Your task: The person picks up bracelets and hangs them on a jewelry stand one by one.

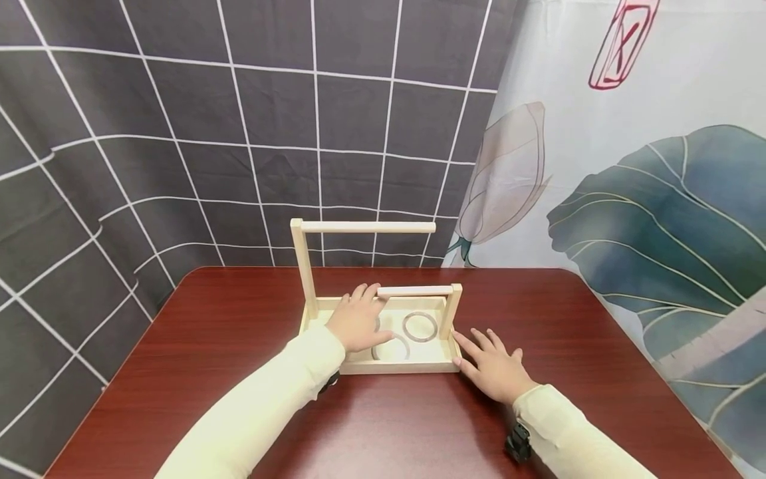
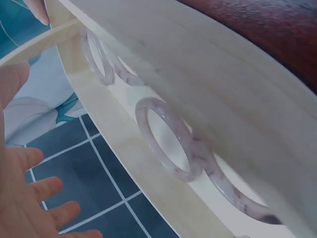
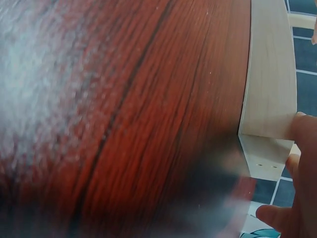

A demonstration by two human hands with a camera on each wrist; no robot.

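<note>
A pale wooden tray-like stand (image 1: pixel 419 368) has a tall post with a bar (image 1: pixel 368 227) at its left end and a shorter post with a bar (image 1: pixel 415 291) at its right. Several pale, purplish bangles (image 2: pixel 166 139) lie flat inside it. My left hand (image 1: pixel 357 322) hovers over the tray with fingers extended and spread, fingertips near the free end of the short bar. At the tray's right end, my right hand (image 1: pixel 497 366) rests its thumb and index finger against the front right corner, other fingers spread.
The stand sits on a reddish-brown wooden table (image 1: pixel 239 419). Behind hangs a dark grey gridded curtain (image 1: pixel 269 113), with a white lotus-print cloth (image 1: pixel 562 166) to the right. A small black device (image 1: pixel 518 442) is strapped to the right wrist.
</note>
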